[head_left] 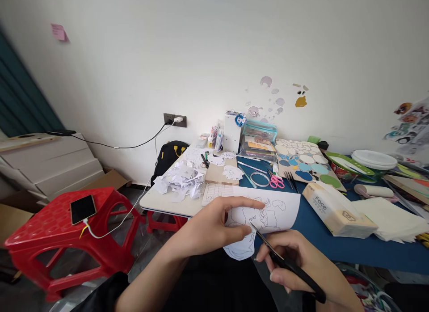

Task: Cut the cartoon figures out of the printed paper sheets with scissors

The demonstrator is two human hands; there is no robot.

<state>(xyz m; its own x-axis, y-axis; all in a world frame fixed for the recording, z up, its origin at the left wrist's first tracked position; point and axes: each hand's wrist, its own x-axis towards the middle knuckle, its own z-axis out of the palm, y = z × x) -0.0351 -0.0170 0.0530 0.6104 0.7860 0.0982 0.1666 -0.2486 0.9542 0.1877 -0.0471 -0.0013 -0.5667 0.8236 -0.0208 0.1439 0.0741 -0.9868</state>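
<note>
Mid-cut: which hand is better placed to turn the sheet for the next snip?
Left, probably. The left hand pinches the sheet beside the drawing, so it can likely rotate it. The right hand is full with the scissors, whose tips sit at the sheet's cut edge.

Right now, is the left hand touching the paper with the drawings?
Touching. The head view shows the left hand pinching the drawing paper, forefinger lying on top and thumb pressed against its lower part.
</note>
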